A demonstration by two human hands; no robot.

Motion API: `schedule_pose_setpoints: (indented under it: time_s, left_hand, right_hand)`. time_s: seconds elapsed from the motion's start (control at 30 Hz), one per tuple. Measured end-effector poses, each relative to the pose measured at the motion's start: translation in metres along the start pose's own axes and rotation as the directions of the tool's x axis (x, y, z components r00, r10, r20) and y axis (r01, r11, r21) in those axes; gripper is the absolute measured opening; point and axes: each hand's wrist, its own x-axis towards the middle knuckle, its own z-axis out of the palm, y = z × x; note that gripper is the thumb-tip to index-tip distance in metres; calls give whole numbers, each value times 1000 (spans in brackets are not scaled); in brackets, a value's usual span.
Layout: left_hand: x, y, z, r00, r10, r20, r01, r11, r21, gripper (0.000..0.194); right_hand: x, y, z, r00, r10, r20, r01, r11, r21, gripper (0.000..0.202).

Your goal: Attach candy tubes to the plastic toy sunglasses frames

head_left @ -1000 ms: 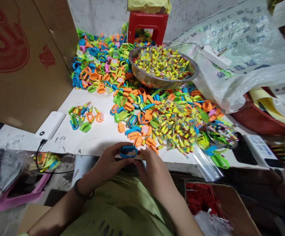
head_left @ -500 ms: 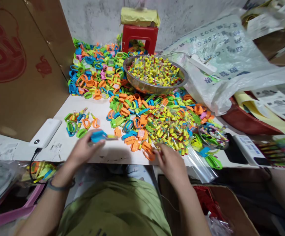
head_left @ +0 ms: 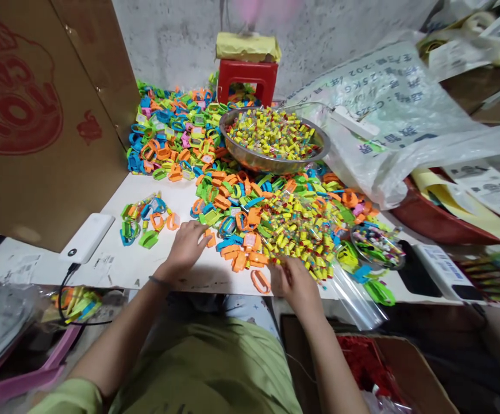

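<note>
My left hand reaches over the white table, fingertips beside an orange piece at the edge of the big pile of toy watches; nothing shows in its loosely spread fingers. My right hand is at the near edge of a heap of small yellow wrapped tubes. Its fingers are bent together, and what they hold, if anything, is hidden. Between the hands lies a single orange watch band. A small group of watches with tubes lies to the left.
A metal bowl of yellow tubes stands behind, near a red stool. A cardboard box and a white power bank are left. Plastic sacks, a small dish of beads and a black phone are right.
My left hand has moved right and no longer holds the blue watch with its yellow tube; a blue watch now lies in the left group. The orange band by my right hand now lies apart from it.
</note>
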Motion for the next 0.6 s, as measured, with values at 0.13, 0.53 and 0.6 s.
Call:
schedule_pose_setpoints:
  time_s: [0.13, 0.53, 0.6]
  left_hand:
    - [0, -5, 10, 999, 7, 35, -6, 1000, -27, 37]
    - [-15, -6, -2, 962, -20, 271, 104, 948, -300, 45]
    - [-24, -5, -4, 967, -29, 253, 136, 899, -417, 52]
  right_hand:
    - [-19, -9, -14, 996, 63, -61, -40, 948, 316, 19]
    - [-25, -24, 5, 914, -8, 405, -278, 715, 642, 26]
    - [-21, -27, 9, 944, 13, 331, -244, 703, 668, 24]
